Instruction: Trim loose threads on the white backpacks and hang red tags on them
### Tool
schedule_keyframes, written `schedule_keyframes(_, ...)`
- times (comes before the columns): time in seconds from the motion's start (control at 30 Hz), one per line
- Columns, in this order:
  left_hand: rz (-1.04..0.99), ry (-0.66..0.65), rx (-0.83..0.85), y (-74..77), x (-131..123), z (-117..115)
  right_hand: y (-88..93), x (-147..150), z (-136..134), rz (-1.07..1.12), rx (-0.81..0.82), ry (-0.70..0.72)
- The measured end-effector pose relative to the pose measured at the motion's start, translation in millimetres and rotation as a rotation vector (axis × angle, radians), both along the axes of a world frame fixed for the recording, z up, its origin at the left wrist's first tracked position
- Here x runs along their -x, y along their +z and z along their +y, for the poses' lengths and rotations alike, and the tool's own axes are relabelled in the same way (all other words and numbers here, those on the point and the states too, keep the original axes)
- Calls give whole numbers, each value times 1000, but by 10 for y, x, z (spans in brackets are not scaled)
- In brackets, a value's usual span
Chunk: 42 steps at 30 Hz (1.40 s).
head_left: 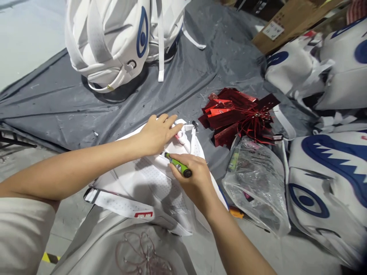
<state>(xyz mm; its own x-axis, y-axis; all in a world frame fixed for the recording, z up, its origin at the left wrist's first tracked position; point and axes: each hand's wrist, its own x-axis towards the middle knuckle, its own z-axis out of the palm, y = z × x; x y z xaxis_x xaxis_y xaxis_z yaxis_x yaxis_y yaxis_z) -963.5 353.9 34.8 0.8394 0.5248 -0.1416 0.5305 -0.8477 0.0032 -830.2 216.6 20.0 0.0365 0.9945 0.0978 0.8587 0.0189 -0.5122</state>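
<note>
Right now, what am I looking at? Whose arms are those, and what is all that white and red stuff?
The picture comes from a camera worn on a person's head, looking down, so the two bare arms are that person's own. There is no machine here, only hands.

The left hand presses flat on a white perforated piece with straps that lies in front of the person. The right hand is closed around a small tool with a green handle, its fingers wrapped over it.

Everything lies on a grey sheet. Next to the hands are a pile of shiny red foil pieces and a clear plastic bag. Big white padded shapes with blue eye markings stand at the back, and more sit on the right. A cardboard box is far behind.
</note>
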Motion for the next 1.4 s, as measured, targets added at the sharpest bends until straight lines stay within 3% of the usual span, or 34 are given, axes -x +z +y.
schedule_keyframes(0.37, -75, 18, -20, -60, 34, -26, 7, 144, -65, -102, -16, -74)
schedule_keyframes(0.83, -71, 35, -4, -79, 33, -30, -82, 144, -102, 49, -27, -182)
schedule_keyframes(0.97, -73, 41, -19, -98, 33, -40, -101, 136, -112, 163, 13, -139)
schedule_keyframes(1.07, -63, 38, -16, -87, 41, -37, -131, 175, -102, 129, -42, -205)
schedule_keyframes(1.23, 66, 23, 55, 136, 55, -18, -148, 230, -84, 291, -9, -137)
schedule_keyframes(1.4, 204, 91, 96, 455, 199, -166, -44, 375, -210, 209, -124, -133)
